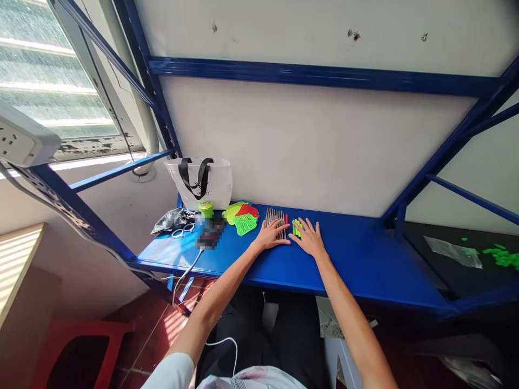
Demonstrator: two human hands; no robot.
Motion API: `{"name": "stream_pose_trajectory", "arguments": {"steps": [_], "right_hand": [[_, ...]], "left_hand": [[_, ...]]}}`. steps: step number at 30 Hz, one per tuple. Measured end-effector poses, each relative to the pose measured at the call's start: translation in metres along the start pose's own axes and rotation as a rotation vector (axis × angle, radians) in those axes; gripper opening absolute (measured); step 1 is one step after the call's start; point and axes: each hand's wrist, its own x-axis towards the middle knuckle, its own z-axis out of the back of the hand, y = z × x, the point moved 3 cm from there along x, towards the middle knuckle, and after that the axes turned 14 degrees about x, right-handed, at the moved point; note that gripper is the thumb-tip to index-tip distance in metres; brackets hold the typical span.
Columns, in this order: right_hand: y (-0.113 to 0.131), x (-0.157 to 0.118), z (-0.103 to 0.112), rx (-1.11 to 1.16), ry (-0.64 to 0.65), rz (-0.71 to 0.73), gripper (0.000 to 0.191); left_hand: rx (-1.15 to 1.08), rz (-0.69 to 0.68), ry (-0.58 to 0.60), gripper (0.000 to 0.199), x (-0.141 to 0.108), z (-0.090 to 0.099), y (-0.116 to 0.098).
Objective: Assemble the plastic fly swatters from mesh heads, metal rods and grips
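Note:
On the blue desktop (pixel 348 254), my left hand (pixel 271 235) lies palm down over the near part of a row of several thin brownish-grey sticks (pixel 272 215). Its fingers are spread, and part of the row is hidden under them. Just right of the row is a slim red stick (pixel 287 219), close to my left fingertips. My right hand (pixel 311 241), fingers stretched apart, rests on or just over several short lime-green pieces (pixel 297 228) standing side by side. Their exact kind I cannot make out. Neither hand is wrapped round anything.
Left of my hands lie yellow, red and green mesh pieces (pixel 245 224), a green-lidded tub (pixel 206 208), a blurred dark object (pixel 211 233) with a white cable, scissors (pixel 183 230) and a white bag (pixel 205 181). Blue frame bars (pixel 324 77) surround the desk. Green bits (pixel 503 257) lie far right.

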Motion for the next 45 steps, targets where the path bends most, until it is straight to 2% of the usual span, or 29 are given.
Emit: {"name": "stream_pose_trajectory", "arguments": {"steps": [2, 6, 12, 17, 23, 26, 29, 32, 36, 38, 40, 43, 45], "right_hand": [[0.0, 0.003, -0.002, -0.015, 0.038, 0.03, 0.066], [-0.004, 0.009, -0.002, -0.056, 0.099, -0.006, 0.06], [0.003, 0.006, 0.003, -0.107, 0.014, 0.044, 0.062], [0.012, 0.003, -0.002, -0.082, 0.077, 0.084, 0.056], [0.009, 0.002, -0.003, -0.047, 0.035, 0.006, 0.055], [0.007, 0.001, 0.001, -0.052, 0.016, -0.003, 0.054], [0.004, 0.0, 0.002, -0.058, 0.049, -0.016, 0.054], [0.001, -0.001, 0.0, -0.045, 0.079, -0.043, 0.053], [0.0, -0.002, 0.0, -0.044, 0.029, -0.048, 0.054], [-0.001, -0.001, 0.002, -0.044, 0.007, -0.047, 0.054], [-0.002, -0.001, 0.005, -0.029, -0.013, -0.064, 0.057], [-0.005, -0.005, 0.012, 0.023, -0.076, -0.128, 0.064], [-0.006, -0.015, 0.015, 0.063, -0.147, -0.181, 0.069]], "left_hand": [[0.008, 0.004, 0.002, 0.075, 0.01, -0.005, -0.005], [0.025, 0.017, 0.013, 0.066, 0.017, -0.011, -0.009], [0.02, 0.016, 0.013, 0.072, 0.012, -0.011, -0.008], [0.013, -0.016, 0.025, 0.059, 0.013, -0.011, -0.009], [-0.125, -0.034, -0.018, 0.07, 0.006, -0.009, -0.004], [-0.232, -0.08, -0.058, 0.068, -0.002, -0.008, 0.002], [-0.295, -0.1, -0.111, 0.063, -0.006, -0.008, 0.008], [-0.297, -0.062, -0.145, 0.059, -0.007, -0.009, 0.011], [-0.304, -0.001, -0.228, 0.057, -0.011, -0.004, 0.008], [-0.264, 0.103, -0.31, 0.052, -0.015, 0.002, 0.008], [-0.202, 0.266, -0.374, 0.046, -0.02, 0.006, 0.011], [-0.181, 0.448, -0.357, 0.039, -0.029, 0.007, 0.013], [-0.214, 0.45, -0.318, 0.032, -0.038, 0.005, 0.012]]}}
